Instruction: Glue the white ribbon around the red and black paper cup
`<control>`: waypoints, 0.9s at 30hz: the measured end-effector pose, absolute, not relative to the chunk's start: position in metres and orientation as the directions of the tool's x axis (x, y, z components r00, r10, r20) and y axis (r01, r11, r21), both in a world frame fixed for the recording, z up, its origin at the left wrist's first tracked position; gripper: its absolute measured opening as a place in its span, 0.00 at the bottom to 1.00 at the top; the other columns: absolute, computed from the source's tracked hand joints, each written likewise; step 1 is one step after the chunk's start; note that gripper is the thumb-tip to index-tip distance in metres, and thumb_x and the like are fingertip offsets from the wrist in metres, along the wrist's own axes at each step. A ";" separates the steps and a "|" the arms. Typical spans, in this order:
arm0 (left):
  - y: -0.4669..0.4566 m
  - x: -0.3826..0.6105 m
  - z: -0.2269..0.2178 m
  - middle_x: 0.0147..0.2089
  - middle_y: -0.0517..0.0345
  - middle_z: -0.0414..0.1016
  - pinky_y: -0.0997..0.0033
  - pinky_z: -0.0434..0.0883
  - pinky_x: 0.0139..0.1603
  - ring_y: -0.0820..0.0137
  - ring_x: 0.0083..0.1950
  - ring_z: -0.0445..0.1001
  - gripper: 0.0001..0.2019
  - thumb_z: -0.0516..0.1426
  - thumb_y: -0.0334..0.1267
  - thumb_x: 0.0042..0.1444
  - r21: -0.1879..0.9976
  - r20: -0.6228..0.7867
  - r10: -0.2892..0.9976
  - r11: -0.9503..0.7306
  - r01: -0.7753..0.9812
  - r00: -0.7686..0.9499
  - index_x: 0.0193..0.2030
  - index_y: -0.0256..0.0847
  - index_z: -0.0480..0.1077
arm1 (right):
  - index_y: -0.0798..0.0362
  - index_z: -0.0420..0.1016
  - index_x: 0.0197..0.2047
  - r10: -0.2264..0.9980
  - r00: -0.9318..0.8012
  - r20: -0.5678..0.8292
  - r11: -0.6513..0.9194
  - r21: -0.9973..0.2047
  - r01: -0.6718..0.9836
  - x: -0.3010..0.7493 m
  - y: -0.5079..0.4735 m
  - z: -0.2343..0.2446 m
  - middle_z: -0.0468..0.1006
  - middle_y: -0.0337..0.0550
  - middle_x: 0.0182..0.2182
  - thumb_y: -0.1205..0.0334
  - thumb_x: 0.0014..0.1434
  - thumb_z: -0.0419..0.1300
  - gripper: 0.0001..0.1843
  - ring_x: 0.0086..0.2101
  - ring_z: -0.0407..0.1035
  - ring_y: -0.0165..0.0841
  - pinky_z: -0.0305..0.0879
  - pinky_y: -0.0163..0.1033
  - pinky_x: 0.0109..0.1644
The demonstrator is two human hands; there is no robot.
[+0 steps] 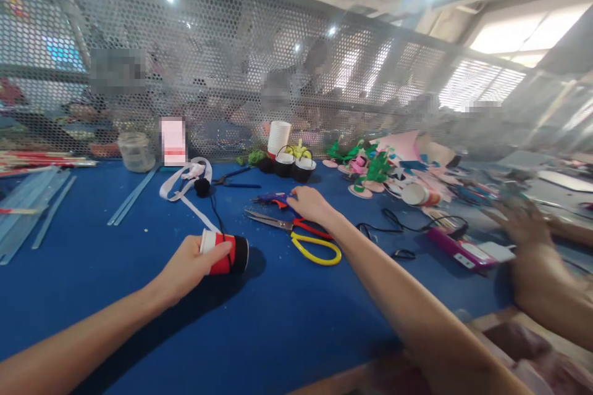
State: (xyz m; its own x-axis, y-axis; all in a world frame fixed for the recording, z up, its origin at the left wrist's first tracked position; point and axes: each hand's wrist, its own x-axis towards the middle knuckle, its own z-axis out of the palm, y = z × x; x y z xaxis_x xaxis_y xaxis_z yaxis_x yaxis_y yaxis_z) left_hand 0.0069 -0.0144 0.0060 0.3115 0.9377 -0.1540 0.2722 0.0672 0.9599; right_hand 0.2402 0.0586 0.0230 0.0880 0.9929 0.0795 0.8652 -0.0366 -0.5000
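My left hand is closed round a small red, white and black paper cup lying on its side on the blue table. A thin black cord runs from the cup up to a black pompom. My right hand reaches forward and rests on a blue glue gun, fingers curled over it. Just below that hand lie scissors with yellow and red handles.
A white ribbon, a jar, white cup stack, two black-banded cups and foam craft pieces sit near the mesh screen. Clear sticks lie left. Another person's blurred hand is at right, near a pink box.
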 end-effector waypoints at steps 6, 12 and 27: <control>-0.016 0.007 0.010 0.17 0.66 0.57 0.78 0.49 0.21 0.78 0.20 0.53 0.16 0.53 0.48 0.43 0.950 -0.174 0.929 0.071 0.304 0.326 0.21 0.34 0.63 | 0.56 0.63 0.45 0.990 0.141 -0.027 -0.136 -0.483 0.865 0.233 0.079 0.000 0.66 0.47 0.43 0.62 0.55 0.51 0.15 0.40 0.64 0.33 0.62 0.42 0.40; -0.012 0.007 0.011 0.15 0.67 0.56 0.78 0.48 0.19 0.79 0.18 0.52 0.15 0.54 0.47 0.41 0.936 -0.185 0.944 0.084 0.341 0.275 0.18 0.35 0.61 | 0.60 0.59 0.43 0.992 0.108 0.068 -0.037 -0.655 0.755 0.232 0.055 0.014 0.71 0.48 0.35 0.69 0.47 0.55 0.18 0.31 0.68 0.32 0.64 0.36 0.33; 0.001 0.002 0.008 0.15 0.66 0.59 0.78 0.49 0.20 0.78 0.17 0.55 0.14 0.53 0.47 0.41 0.919 -0.302 0.941 0.245 0.309 0.155 0.19 0.36 0.61 | 0.57 0.68 0.25 0.956 -0.288 -0.047 0.124 -0.829 0.545 0.211 -0.020 0.036 0.66 0.35 0.12 0.60 0.47 0.54 0.09 0.12 0.59 0.22 0.57 0.27 0.15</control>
